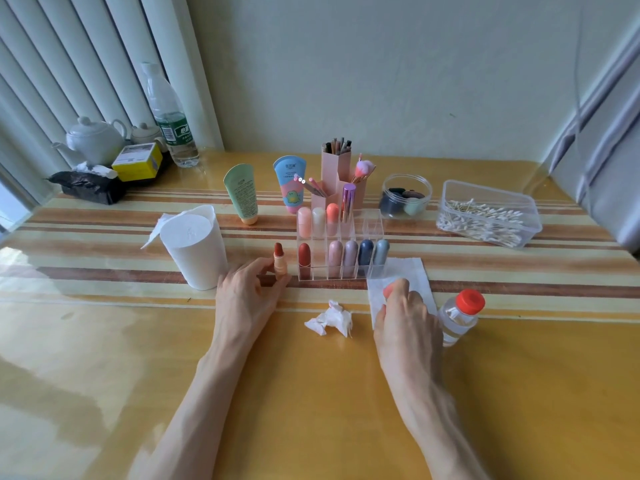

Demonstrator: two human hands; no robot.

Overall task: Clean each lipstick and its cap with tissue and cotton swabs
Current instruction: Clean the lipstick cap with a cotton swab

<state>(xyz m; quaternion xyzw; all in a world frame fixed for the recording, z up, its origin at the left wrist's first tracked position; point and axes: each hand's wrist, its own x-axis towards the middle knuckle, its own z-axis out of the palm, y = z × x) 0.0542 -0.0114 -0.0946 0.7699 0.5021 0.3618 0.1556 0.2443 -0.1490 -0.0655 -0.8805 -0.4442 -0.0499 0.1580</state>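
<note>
My left hand point(247, 291) holds an uncapped lipstick point(280, 259) upright on the table, its dark red bullet exposed above a peach base. My right hand point(405, 317) grips an orange-red cap point(389, 289) over a flat white tissue point(414, 271) spread in front of the organizer. A crumpled tissue point(330, 319) lies between my hands. The clear acrylic organizer point(372, 223) holds several capped lipsticks in two rows. Cotton swabs fill a clear box point(488, 213) at the right.
A white tissue roll holder point(194, 247) stands left of my left hand. A small red-capped bottle point(460, 315) stands beside my right hand. Two tubes, a pink brush holder point(337, 174), a round jar point(407, 195), a teapot and a water bottle line the back.
</note>
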